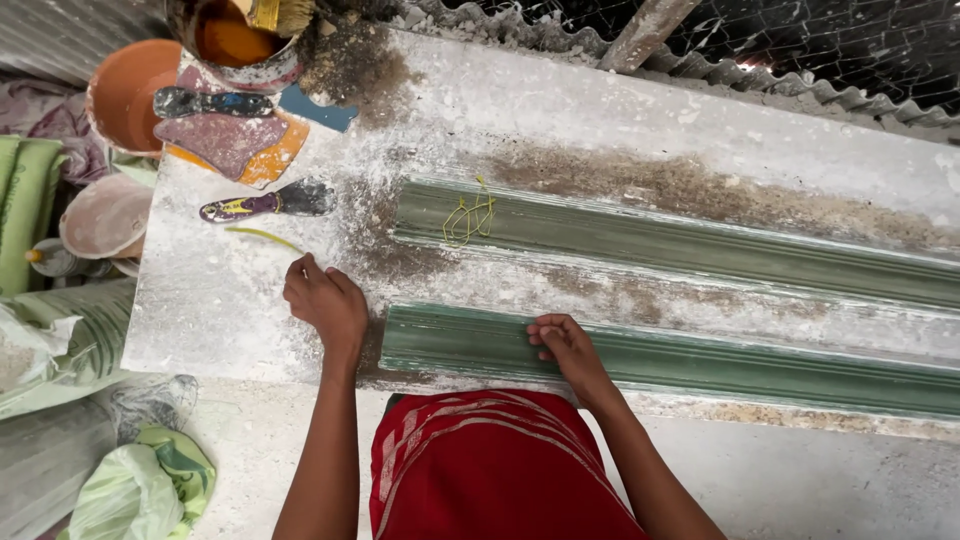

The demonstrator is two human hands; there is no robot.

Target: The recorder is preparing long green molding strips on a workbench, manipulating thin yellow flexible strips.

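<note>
Orange bucket (125,95) w/ brush pot (235,40), two putty knives (265,203), green sacks (25,195) at table's far-left end.
</note>
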